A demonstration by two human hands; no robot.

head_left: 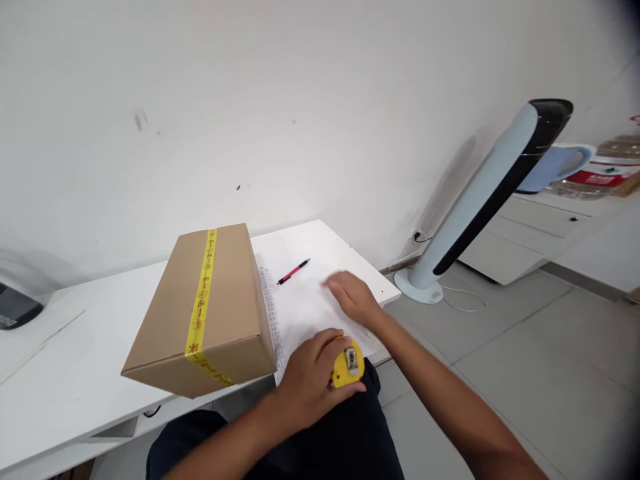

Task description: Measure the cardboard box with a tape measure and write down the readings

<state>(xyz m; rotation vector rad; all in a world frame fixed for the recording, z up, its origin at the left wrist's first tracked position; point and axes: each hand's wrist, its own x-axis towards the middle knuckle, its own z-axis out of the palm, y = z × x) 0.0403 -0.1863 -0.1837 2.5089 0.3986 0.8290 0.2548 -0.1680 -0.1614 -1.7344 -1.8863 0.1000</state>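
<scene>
My left hand (313, 377) is wrapped round a yellow tape measure (347, 365), its metal clip facing up, held over my lap at the table's front edge. Above the white paper (313, 307), my right hand (354, 300) is loosely bent with nothing visible in it; its fingertips are slightly blurred. A red and black pen (293, 271) lies on the paper, to the left of that hand and apart from it. The cardboard box (225, 280), closed with yellow printed tape, stands left of both hands. Printed text shows on the paper along the box's side.
The white table (55, 347) stands against a wall. A dark object (17, 307) sits at its far left. On the floor to the right stands a tall pale-blue and black tower appliance (480, 193) with a cord. Behind it, a white cabinet (530, 227) bears a blue pitcher (550, 167) and a bottle (607, 167).
</scene>
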